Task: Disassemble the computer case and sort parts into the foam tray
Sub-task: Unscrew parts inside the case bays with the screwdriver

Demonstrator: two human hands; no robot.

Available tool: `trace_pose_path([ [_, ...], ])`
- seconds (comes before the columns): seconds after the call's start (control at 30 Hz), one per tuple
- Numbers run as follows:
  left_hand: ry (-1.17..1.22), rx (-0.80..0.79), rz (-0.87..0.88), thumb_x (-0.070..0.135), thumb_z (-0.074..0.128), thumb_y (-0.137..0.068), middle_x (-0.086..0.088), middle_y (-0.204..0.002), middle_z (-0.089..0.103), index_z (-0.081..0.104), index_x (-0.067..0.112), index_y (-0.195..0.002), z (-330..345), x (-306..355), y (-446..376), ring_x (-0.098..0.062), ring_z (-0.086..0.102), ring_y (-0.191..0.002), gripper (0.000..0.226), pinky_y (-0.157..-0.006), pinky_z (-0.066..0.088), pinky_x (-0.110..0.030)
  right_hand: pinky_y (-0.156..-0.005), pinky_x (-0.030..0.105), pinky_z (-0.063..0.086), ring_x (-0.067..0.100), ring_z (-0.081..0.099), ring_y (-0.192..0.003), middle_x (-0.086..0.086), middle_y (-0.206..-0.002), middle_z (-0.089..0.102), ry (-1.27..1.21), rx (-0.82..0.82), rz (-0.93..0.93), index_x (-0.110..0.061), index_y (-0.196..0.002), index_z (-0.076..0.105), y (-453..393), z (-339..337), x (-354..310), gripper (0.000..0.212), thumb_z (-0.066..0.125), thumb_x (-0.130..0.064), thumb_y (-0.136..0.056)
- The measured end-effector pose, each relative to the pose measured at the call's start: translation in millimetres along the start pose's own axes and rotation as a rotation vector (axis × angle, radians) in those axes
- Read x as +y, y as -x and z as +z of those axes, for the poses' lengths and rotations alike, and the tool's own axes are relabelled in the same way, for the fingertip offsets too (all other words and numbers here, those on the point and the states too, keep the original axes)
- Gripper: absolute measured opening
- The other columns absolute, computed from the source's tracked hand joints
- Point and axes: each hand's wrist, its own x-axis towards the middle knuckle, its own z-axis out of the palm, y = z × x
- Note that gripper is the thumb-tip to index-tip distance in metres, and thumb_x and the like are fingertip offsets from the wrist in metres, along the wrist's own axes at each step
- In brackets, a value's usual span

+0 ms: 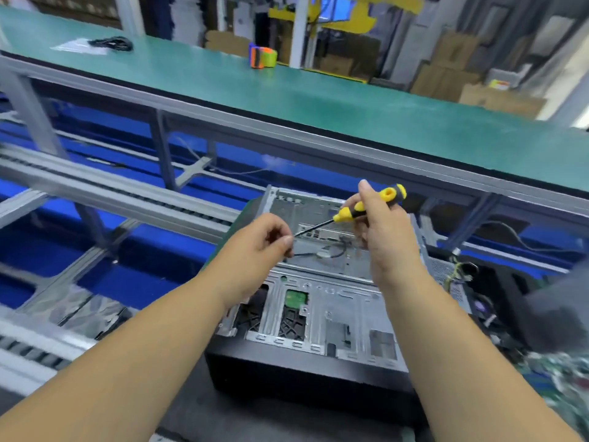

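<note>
The open computer case [318,320] lies flat in front of me, its grey metal chassis bare, with a small green board [296,297] showing through a cut-out. My right hand [385,231] grips a yellow-and-black screwdriver [366,207] above the case, its shaft pointing left. My left hand [266,240] has its fingertips pinched together right at the screwdriver's tip; what they pinch is too small to see. A thin black cable [322,254] lies in the case below the hands.
A green-topped bench [318,100] runs across behind the case, carrying an orange tape dispenser [262,57] and a black cable bundle [111,43]. Grey conveyor rails [111,189] over blue flooring lie to the left. Circuit boards and wired parts [557,374] sit at the right.
</note>
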Motion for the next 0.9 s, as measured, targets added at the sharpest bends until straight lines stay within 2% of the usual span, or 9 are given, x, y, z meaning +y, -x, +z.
trace_pose_path([
  [0.1,0.443,-0.069,-0.064,0.003,0.049,-0.099,0.008,-0.071,0.062,0.058,0.015,-0.085,19.3,12.5,-15.6,-0.008,0.064,-0.071,0.021,-0.074,0.054,-0.024,-0.048,0.021,0.035,0.009,0.042,-0.048,-0.001,-0.063,0.058,-0.160,0.039,0.021,-0.021,-0.075,0.072,13.3,-30.6,-3.8,0.034,0.057,-0.046,-0.092],
  [0.2,0.670,-0.198,-0.169,0.000,0.046,-0.099,0.005,-0.070,0.064,0.058,0.012,-0.086,41.7,24.8,-21.3,-0.007,0.065,-0.068,0.021,-0.066,0.053,-0.017,-0.056,0.021,0.046,0.011,0.059,-0.064,0.000,-0.080,0.068,-0.206,0.055,-0.102,-0.021,-0.095,0.073,35.6,-53.1,-1.6,0.021,0.057,-0.035,-0.094],
  [0.27,0.752,-0.318,-0.233,0.002,0.048,-0.098,0.005,-0.069,0.065,0.059,0.011,-0.089,56.8,31.4,-19.2,-0.007,0.066,-0.067,0.017,-0.065,0.054,-0.016,-0.065,0.023,0.050,0.015,0.066,-0.081,0.004,-0.098,0.074,-0.123,0.045,-0.184,-0.022,-0.115,0.067,53.9,-65.1,1.4,0.023,0.054,-0.027,-0.097],
  [0.33,0.808,-0.434,-0.308,0.007,0.051,-0.097,0.004,-0.070,0.064,0.060,0.011,-0.088,73.6,38.9,-13.3,-0.007,0.065,-0.065,0.013,-0.065,0.054,-0.017,-0.074,0.024,0.051,0.016,0.066,-0.089,0.008,-0.108,0.073,0.013,0.042,-0.237,-0.024,-0.123,0.063,70.8,-76.3,5.4,0.026,0.054,-0.020,-0.099],
  [0.47,0.780,-0.595,-0.406,0.022,0.055,-0.095,0.006,-0.067,0.064,0.062,0.015,-0.085,113.0,53.5,2.4,-0.003,0.062,-0.061,0.013,-0.065,0.051,-0.017,-0.083,0.022,0.050,0.013,0.066,-0.098,0.002,-0.104,0.071,0.169,0.007,-0.271,-0.030,-0.114,0.063,95.9,-102.1,12.8,0.034,0.068,-0.009,-0.088],
  [0.63,0.686,-0.611,-0.444,0.026,0.059,-0.095,0.009,-0.062,0.060,0.070,0.017,-0.080,168.2,71.5,23.4,-0.002,0.059,-0.059,0.021,-0.063,0.046,-0.017,-0.089,0.040,0.052,0.020,0.063,-0.094,0.004,-0.100,0.065,0.300,0.030,-0.250,-0.031,-0.109,0.061,118.5,-152.6,19.6,0.037,0.074,-0.013,-0.080],
  [0.73,0.640,-0.602,-0.456,0.029,0.063,-0.091,0.007,-0.063,0.060,0.066,0.016,-0.083,204.2,86.0,36.4,-0.001,0.057,-0.055,0.015,-0.057,0.045,-0.014,-0.084,0.031,0.053,0.015,0.063,-0.090,0.000,-0.095,0.065,0.321,0.039,-0.273,-0.029,-0.108,0.060,132.6,-186.8,20.9,0.038,0.072,-0.005,-0.081],
  [0.8,0.583,-0.590,-0.437,0.032,0.066,-0.088,0.006,-0.064,0.062,0.070,0.018,-0.071,226.6,93.9,43.9,-0.002,0.058,-0.054,0.023,-0.059,0.047,-0.016,-0.081,0.024,0.052,0.012,0.063,-0.087,-0.005,-0.093,0.065,0.352,0.040,-0.275,-0.028,-0.107,0.059,140.3,-209.8,21.1,0.037,0.071,-0.003,-0.082],
  [0.9,0.471,-0.569,-0.342,0.036,0.064,-0.091,0.003,-0.066,0.067,0.076,0.022,-0.066,253.4,103.6,52.0,-0.008,0.064,-0.061,0.030,-0.063,0.052,-0.019,-0.082,0.025,0.052,0.013,0.064,-0.087,-0.007,-0.091,0.064,0.447,0.068,-0.272,-0.028,-0.107,0.058,149.4,-246.0,24.9,0.036,0.072,-0.004,-0.084],
])
